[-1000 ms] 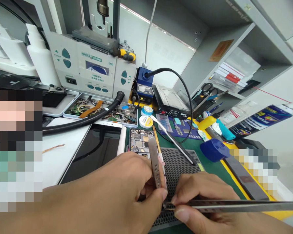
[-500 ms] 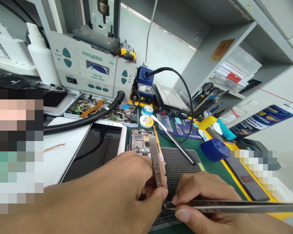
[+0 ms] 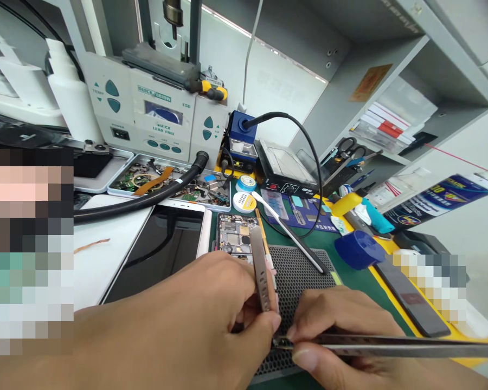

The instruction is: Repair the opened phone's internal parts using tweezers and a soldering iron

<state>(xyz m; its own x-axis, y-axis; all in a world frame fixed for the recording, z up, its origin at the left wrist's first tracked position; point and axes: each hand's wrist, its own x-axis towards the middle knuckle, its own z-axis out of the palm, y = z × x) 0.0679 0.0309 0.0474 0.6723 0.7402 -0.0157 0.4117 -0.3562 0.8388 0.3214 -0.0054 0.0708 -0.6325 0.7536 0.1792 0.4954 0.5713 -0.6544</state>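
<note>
Tweezers [image 3: 390, 347] are pinched in the right hand [image 3: 344, 314], a metal tool [image 3: 260, 271] in the left hand [image 3: 219, 303]. Between them, over the mat [image 3: 299, 271], a small dark piece [image 3: 282, 342] is held, presumably for steadiness.

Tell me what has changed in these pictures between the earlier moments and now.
Nothing has visibly moved, been taken hold of or been let go; the whole view shifts only slightly. The left hand keeps its grip on the flat silver metal tool with small holes, the right hand on the long silver metal tweezers. The rectangular opened phone with a bare circuit board also stays put.
</note>
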